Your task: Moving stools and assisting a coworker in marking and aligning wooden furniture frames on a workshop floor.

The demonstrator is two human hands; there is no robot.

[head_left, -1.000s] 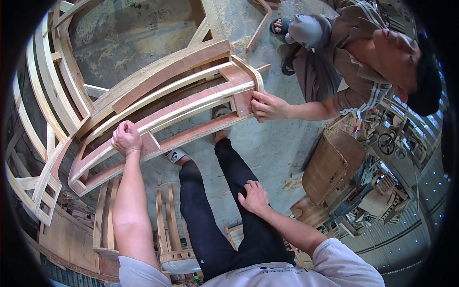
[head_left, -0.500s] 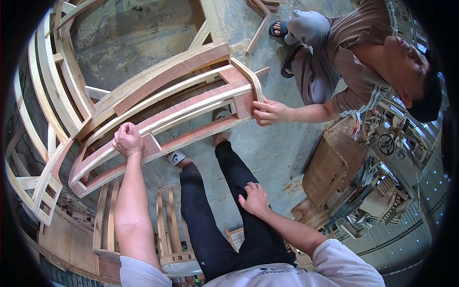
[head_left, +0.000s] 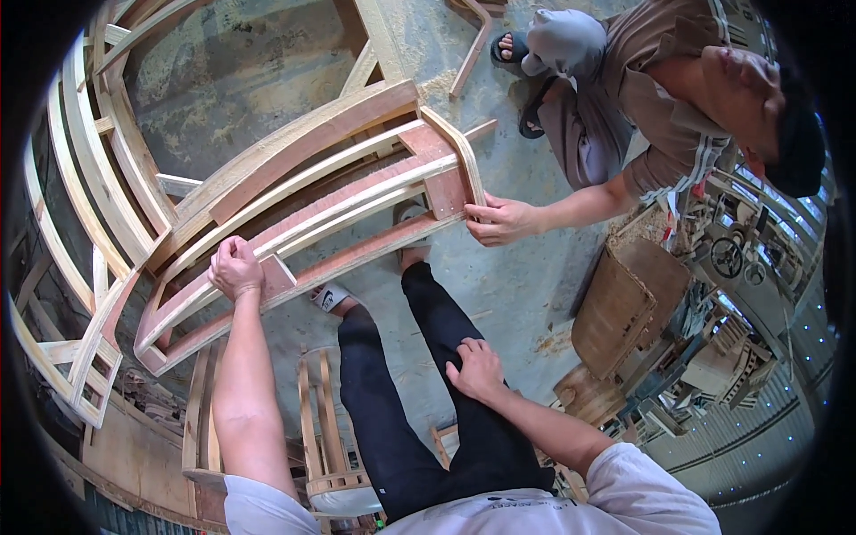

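A curved, open wooden frame of pale timber rails and reddish plywood lies across the space in front of my legs. Over its front rail, left of the middle, my left hand is closed with curled fingers, gripping the frame; a small plywood block sits just right of it. My right hand rests on my right thigh, fingers loosely spread and holding nothing. At the frame's right end, a co-worker's hand touches the curved end piece.
The co-worker crouches at the far right. More curved wooden frames stand at the left and back. Slatted wooden pieces lie near my left leg. Plywood sheets and a cluttered workshop area with a handwheel are on the right.
The co-worker's hand has slid slightly nearer along the frame's right end. The whole view has shifted a little. My left hand keeps its place on the rail, and my right hand stays on my thigh.
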